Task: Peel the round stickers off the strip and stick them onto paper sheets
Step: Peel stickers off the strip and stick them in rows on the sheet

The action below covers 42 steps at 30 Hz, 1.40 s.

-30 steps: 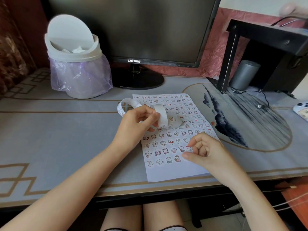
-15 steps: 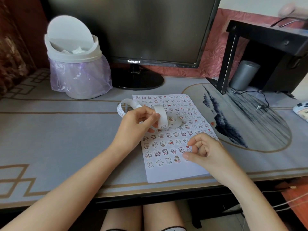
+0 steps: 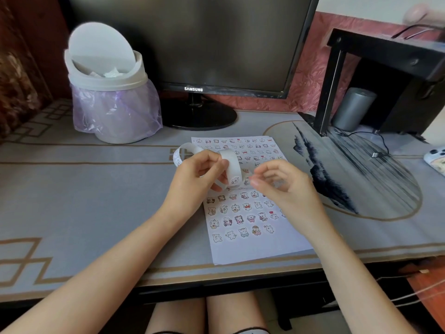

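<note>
right hand [image 3: 286, 189] now beside one strip [image 3: 232, 165]

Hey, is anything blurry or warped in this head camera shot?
Head view: the right hand looks slightly motion-smeared, the left hand and sticker strip are sharp; the wide lens bows the monitor and desk edge; the top right corner is out of focus.

one head-worn camera looks forward and down, close over the desk [image 3: 96, 194].
</note>
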Tool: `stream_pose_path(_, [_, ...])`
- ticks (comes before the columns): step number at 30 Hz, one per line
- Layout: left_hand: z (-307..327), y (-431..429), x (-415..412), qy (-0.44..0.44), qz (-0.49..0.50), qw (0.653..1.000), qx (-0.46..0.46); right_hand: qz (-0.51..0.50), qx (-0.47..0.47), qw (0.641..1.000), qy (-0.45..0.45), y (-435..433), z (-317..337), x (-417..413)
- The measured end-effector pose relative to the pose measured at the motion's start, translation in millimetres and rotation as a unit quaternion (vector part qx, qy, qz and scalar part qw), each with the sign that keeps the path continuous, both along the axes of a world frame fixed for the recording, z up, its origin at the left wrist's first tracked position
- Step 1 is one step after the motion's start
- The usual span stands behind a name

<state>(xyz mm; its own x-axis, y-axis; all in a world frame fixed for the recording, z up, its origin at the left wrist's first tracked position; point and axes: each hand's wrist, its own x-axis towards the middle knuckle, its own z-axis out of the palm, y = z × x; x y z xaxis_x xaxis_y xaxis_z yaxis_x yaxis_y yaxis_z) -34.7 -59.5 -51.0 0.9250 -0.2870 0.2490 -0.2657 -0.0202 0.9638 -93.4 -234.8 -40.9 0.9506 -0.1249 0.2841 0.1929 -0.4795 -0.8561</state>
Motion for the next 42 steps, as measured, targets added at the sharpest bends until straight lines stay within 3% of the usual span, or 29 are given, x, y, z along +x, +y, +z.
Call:
stream_pose_path(7, [1,0,-1,-0.005,0.006,1.0,-0.019,0.017,0.009,0.999,-0.045,17,-3,12])
stream_pose_path(22, [3,-2,-1,0.0,-0.015,0.999,-0.044,0.03,0.057,0.997,-0.047,19,-7,17])
stream_pose_path(29, [0,-2,0,-0.005,-0.025,1.0,0.006,0.021,0.064,0.996,-0.05,17,-7,18])
stream_pose_path(42, [0,-2,0,0.008,-0.029,1.0,0.007,0.018,0.05,0.997,-0.055,18,-7,16])
